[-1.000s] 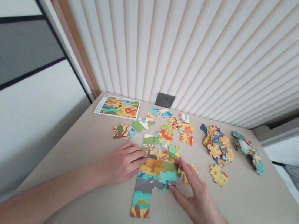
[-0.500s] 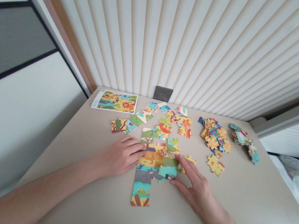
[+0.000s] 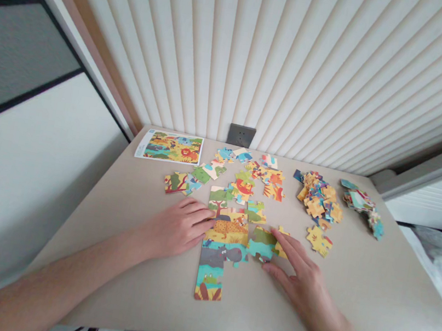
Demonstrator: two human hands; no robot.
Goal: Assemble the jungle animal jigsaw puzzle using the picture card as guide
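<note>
The piece [image 3: 262, 243], green above and teal below, lies on the table [image 3: 123, 289] just right of the block [image 3: 225, 235] and is not fitted into it; whether their edges touch low down is too fine to tell. The right hand [image 3: 299, 274] holds the piece by its right side, forefinger at the upper corner and thumb at the lower, the other fingers stretched out above a yellow piece [image 3: 281, 243] that they partly hide. The left hand [image 3: 183, 229] is palm down and loosely spread, gripping nothing, its fingertips against the block's left edge. The block shows a tree at the top, a leopard and a hippo in the middle, and a frog above reeds at the bottom, where it narrows to one column. A green piece [image 3: 256, 213] sits at its upper right. Beyond the block's top, loose pieces [image 3: 243, 188] spread toward the wall [image 3: 254, 54], with a picture sheet [image 3: 174, 148] to their left. On the right are a pile [image 3: 318, 199], a smaller pile [image 3: 360, 204] beyond it, and a giraffe-yellow piece [image 3: 319, 241] nearer the person. A dark socket [image 3: 241, 135] is set low in the ribbed wall.
</note>
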